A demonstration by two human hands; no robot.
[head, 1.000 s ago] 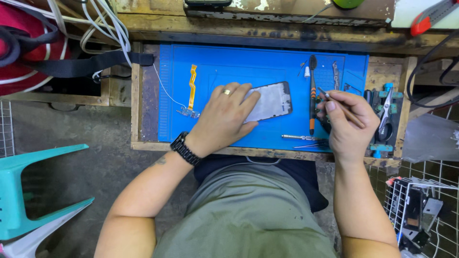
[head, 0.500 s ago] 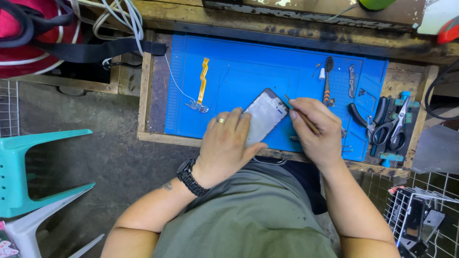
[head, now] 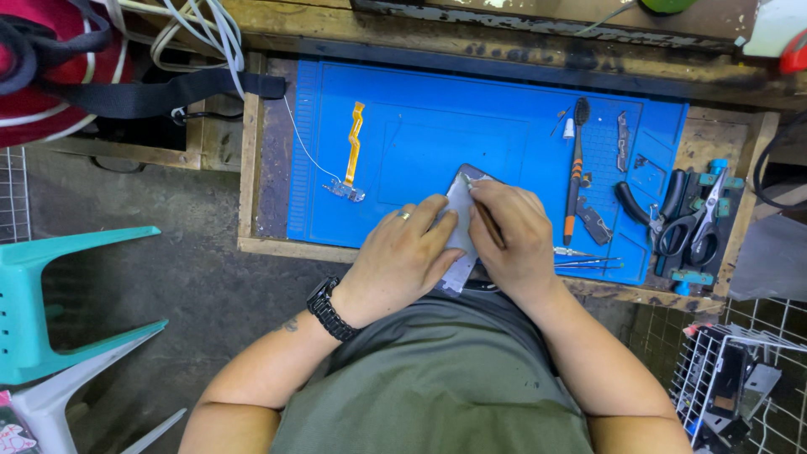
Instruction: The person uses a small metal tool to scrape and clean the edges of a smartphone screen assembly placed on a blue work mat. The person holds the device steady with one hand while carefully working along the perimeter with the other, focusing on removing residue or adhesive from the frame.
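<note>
Phone panel, a thin grey rectangular slab (head: 461,220), lies on the near middle of the blue silicone work mat (head: 437,134), its near end overhanging the mat's front border toward the person's lap. Largest first: the worn wooden bench tray (head: 249,151) carries the mat, and its raised front lip sits directly under both wrists, so the forearms have a brace but no room to slide nearer. The left hand (head: 402,256), ring on one finger and black watch at the wrist, presses flat over the panel with fingers spread, pinning it rather than gripping it. The right hand (head: 514,240) is closed in a pen-style pinch on a slender dark probe tool (head: 481,208) whose tip meets the panel's far corner. Judgement: the step is done well with the tool kept shallow along the edge, light pressure, and the left hand holding the panel from pivoting. Open room lies to the far left and centre of the mat; the orange flex ribbon cable (head: 354,151) sits well apart to the left. To the right, the orange-and-black brush (head: 576,172), the tweezers (head: 584,258) and the black-handled pliers (head: 651,214) crowd near the right hand, limiting any sweep that way.
</note>
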